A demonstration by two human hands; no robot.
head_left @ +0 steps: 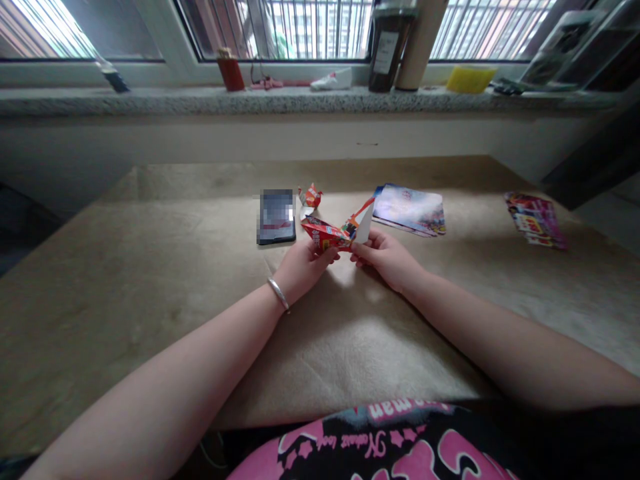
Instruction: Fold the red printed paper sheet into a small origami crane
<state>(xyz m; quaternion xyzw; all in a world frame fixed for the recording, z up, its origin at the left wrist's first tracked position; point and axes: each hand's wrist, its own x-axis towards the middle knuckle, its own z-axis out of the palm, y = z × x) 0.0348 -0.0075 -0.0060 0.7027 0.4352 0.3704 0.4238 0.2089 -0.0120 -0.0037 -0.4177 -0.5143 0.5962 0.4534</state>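
Both my hands hold a folded piece of red printed packaging [327, 233] above the table. Its right end rises in a flap with a white inner side. My left hand [301, 268], with a silver bangle at the wrist, pinches the left and lower part, thumb on the near side. The right end is gripped by my right hand [387, 259] between thumb and fingers. Just behind the packaging lies a small crumpled red and white wrapper [313, 196]. A dark phone-like rectangle [276, 223], partly pixelated, lies left of it.
The table has a tan cover [165, 267]. A stack of pale glossy cards [410, 208] lies behind my right hand, and colourful fanned cards [536, 220] lie farther right. On the stone windowsill [175, 101] stand a red container [231, 72], a dark jar [390, 53] and a yellow object [470, 79].
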